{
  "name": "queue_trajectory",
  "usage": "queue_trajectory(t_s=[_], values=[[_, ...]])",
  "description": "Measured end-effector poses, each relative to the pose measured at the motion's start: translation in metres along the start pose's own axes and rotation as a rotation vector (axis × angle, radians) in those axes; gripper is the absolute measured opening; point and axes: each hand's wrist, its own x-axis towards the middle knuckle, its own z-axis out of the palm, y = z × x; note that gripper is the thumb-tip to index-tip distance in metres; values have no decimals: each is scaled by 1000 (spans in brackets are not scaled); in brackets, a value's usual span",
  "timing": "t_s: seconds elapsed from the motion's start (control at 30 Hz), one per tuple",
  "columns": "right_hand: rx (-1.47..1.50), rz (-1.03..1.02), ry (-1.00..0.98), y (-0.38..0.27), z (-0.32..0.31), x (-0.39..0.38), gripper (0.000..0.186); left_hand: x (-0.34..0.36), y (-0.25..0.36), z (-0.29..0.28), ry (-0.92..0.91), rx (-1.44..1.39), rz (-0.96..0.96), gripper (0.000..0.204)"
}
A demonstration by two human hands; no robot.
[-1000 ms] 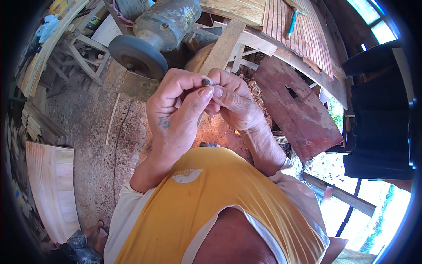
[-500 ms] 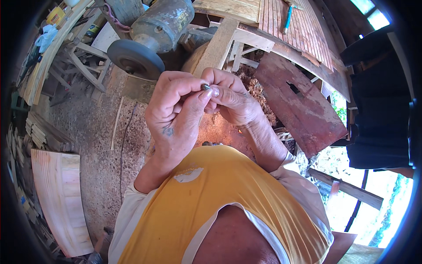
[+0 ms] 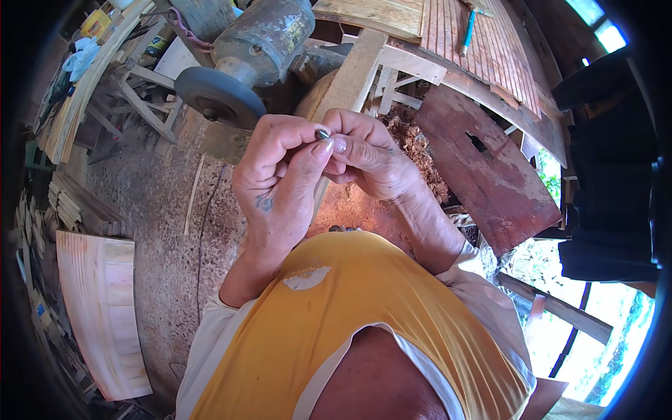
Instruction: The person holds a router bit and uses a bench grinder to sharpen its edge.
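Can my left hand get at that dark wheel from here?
Probably yes: the wheel appears just beyond your left hand, nothing visible between, though that hand's fingers pinch a small dark piece.

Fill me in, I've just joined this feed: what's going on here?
Both hands are raised together in front of the yellow shirt. The left hand pinches a small dark, shiny piece between thumb and forefinger. The right hand meets it fingertip to fingertip; whether it grips the piece too is hidden. Beyond them is a motor with a round wheel, and a teal-handled tool lies on slatted wood.
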Motion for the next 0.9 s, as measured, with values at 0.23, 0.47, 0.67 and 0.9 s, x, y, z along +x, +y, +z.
queue_trajectory(t_s=[0.23, 0.47, 0.67, 0.9], values=[[-500, -223, 90, 2, 19, 15, 22, 2, -10, -22, 119, -109, -105, 8], [-421, -114, 246, 7, 45, 34, 18, 1, -5, -25, 270, -288, -296, 22], [-1013, -227, 459, 18, 60, 43, 16, -4, 1, -34, 310, -290, -323, 32], [-1274, -260, 544, 17, 57, 59, 14, -2, -4, -46, 235, -410, -379, 38]])
